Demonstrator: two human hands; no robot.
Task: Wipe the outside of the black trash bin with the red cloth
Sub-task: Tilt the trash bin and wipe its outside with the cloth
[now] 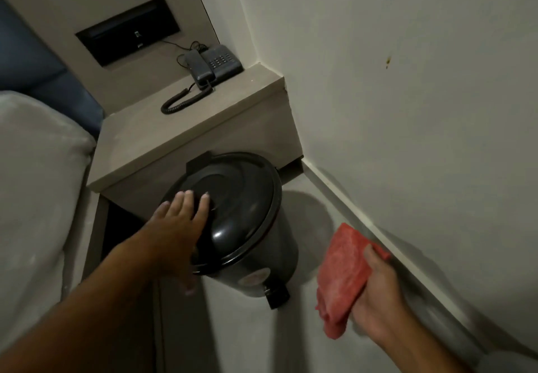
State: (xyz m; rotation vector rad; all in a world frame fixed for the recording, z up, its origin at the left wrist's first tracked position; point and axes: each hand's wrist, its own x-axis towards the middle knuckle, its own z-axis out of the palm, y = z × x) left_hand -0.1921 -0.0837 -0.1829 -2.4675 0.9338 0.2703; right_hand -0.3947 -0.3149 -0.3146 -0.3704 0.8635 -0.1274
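Observation:
The black trash bin (256, 259) stands on the floor against a grey bedside cabinet, its round domed lid closed and a foot pedal at its lower front. My left hand (177, 227) lies flat with fingers spread on the left part of the lid. To the right of the bin, a short way off its side, my right hand (375, 294) holds the folded red cloth (343, 273). The cloth hangs clear of the bin.
A grey bedside cabinet (186, 128) stands behind the bin, with a dark corded telephone (214, 65) on top. A white pillow or bed edge (37, 183) fills the left. A white wall and skirting board (393, 241) run along the right, leaving a narrow strip of floor.

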